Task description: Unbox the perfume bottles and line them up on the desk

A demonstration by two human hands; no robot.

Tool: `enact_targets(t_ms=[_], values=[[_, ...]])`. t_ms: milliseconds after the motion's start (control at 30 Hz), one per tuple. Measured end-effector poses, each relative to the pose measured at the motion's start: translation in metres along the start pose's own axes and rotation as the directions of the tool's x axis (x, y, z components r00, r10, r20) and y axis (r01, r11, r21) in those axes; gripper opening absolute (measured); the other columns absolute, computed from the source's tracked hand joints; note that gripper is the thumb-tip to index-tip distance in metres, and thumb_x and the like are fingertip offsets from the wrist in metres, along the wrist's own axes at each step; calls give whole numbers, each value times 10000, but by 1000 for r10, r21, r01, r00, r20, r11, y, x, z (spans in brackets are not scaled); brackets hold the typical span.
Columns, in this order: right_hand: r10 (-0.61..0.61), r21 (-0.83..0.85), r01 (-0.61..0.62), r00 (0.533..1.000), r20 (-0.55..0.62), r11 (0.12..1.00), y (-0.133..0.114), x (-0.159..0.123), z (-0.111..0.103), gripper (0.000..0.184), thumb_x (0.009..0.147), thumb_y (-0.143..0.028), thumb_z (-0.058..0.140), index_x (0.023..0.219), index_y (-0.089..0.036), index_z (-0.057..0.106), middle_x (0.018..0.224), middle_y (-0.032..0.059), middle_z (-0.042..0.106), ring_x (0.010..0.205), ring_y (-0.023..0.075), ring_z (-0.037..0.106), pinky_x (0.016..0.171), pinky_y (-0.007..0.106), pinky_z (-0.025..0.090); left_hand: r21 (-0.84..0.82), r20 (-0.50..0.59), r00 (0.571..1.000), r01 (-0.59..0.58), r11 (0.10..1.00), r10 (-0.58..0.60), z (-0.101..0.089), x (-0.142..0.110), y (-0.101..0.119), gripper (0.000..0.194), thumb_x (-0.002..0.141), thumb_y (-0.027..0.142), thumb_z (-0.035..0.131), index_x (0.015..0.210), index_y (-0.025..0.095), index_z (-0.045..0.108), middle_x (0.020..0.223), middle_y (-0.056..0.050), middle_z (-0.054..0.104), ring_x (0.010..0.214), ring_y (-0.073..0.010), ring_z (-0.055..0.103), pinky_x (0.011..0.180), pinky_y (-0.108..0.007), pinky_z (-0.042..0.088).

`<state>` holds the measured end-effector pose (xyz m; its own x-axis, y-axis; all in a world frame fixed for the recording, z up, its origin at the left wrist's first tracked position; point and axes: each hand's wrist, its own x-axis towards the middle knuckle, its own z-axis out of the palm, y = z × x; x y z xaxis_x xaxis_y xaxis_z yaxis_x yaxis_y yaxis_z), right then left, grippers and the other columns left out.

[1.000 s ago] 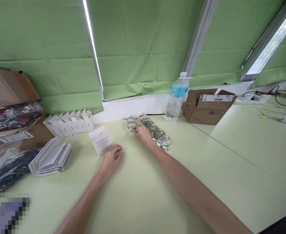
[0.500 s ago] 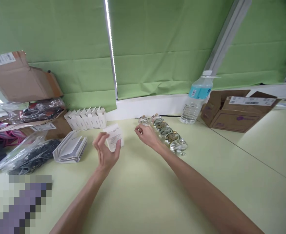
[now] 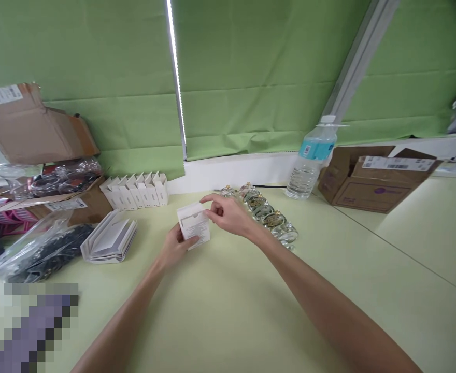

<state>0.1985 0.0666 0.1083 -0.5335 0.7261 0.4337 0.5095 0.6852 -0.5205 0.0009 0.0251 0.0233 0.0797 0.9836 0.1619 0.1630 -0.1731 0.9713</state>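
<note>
My left hand (image 3: 176,244) grips a small white cardboard box (image 3: 195,228) from its lower left side, thumb across the printed front. The box stands tilted above the table. At its upper right corner is my right hand (image 3: 226,215), with the index finger over the top edge and the thumb against the side; the other fingers are curled in. Behind the right hand lies a double row of round, shiny items in clear wrapping (image 3: 265,210), some with gold-coloured tops. The right hand covers part of them.
Several small white boxes (image 3: 137,192) stand in a row at the back left. Flattened white cartons (image 3: 109,241) lie nearer, beside a plastic bag of dark items (image 3: 53,254). A water bottle (image 3: 309,166) and an open brown carton (image 3: 371,186) stand at the right.
The left hand has moved slightly right with the white box and closed more firmly around it. My right hand has come left to the box's top corner, its index finger now extended.
</note>
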Motion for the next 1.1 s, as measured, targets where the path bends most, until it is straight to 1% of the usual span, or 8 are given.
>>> enact_targets(t_ms=[100,200,367,533,733,933,1000,1100], values=[[-5,-55,10,996,92,998,-3,-1,-11,286,843,-282,583,1118,-214,619,597,-61,558,550,95,479,559,216,300,-22,72,997,17,1000,-16,5,-3,5,520,753,353,677,1213,158,531,1196,-125,644,1033,-276,634,831,-392,523],[28,-119,-11,990,140,993,-2,-2,-16,190,829,-296,607,971,-205,692,576,-46,545,543,95,455,543,226,266,-60,106,994,22,998,-16,7,-3,4,519,763,362,674,1214,151,527,1228,-138,621,1066,-284,617,870,-409,502],[30,-149,-16,996,89,989,2,-1,-14,155,839,-272,589,784,-177,698,566,-30,550,549,93,445,549,236,260,-99,-3,999,-54,994,54,7,1,-9,480,766,365,680,1165,147,526,1257,-146,596,1117,-260,590,941,-411,466],[12,-144,1,996,88,990,1,-2,-15,147,833,-261,589,749,-177,675,559,-32,552,544,94,444,547,239,261,-74,22,997,-78,994,79,9,2,-15,428,793,360,650,1152,148,554,1244,-140,606,1095,-246,602,944,-399,467],[-25,-27,22,992,-121,999,-16,-4,-33,157,889,-279,513,825,-196,630,603,-33,560,542,98,454,530,234,291,-1,36,996,-82,997,82,9,1,-14,396,823,358,614,1168,170,568,1218,-117,624,1083,-234,608,948,-390,464],[-18,118,79,893,-449,990,-40,-11,-54,198,897,-359,510,918,-186,604,638,-10,553,559,114,498,525,241,355,65,-14,996,-87,994,88,13,-2,-13,418,815,384,611,1171,170,565,1185,-120,638,1090,-246,599,943,-404,457],[3,160,73,902,-432,984,-45,-14,-63,207,885,-371,526,890,-181,609,640,-4,556,560,118,507,508,238,362,132,-57,996,-66,989,74,14,-4,-12,416,811,405,612,1156,177,564,1150,-116,649,1065,-249,607,913,-403,466],[39,193,23,950,-309,981,-45,-18,-76,206,863,-363,554,846,-172,629,629,-3,564,545,113,503,493,233,365,271,-169,980,-59,961,108,15,-6,-11,522,784,436,640,1230,203,500,1184,-112,622,1090,-259,586,909,-418,455]])
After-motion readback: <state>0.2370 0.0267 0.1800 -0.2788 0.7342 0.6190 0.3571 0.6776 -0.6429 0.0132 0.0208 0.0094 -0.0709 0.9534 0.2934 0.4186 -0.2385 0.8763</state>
